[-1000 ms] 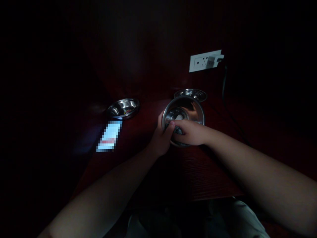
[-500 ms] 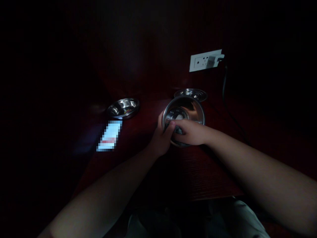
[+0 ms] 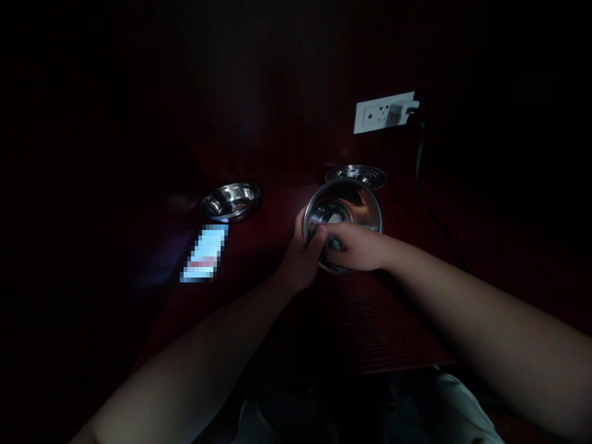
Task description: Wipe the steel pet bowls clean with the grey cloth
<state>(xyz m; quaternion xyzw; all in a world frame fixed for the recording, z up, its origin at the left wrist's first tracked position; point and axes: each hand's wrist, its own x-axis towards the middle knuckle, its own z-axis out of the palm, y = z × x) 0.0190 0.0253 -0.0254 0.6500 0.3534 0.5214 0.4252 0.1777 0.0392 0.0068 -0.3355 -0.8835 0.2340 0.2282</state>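
Note:
The scene is very dark. A steel bowl (image 3: 354,202) is tilted toward me over a dark red table (image 3: 393,320). My left hand (image 3: 300,259) grips its near left rim, thumb over the edge. My right hand (image 3: 356,246) reaches into the bowl from the right, fingers closed on a dark scrubbing pad (image 3: 333,244) pressed against the inside. The pad is mostly hidden by my fingers.
A second steel bowl (image 3: 231,201) stands left of centre, and a steel plate (image 3: 356,174) lies just behind the held bowl. A lit phone screen (image 3: 206,253) lies on the table at left. A white wall socket (image 3: 383,113) with a plug and dark cable sits behind.

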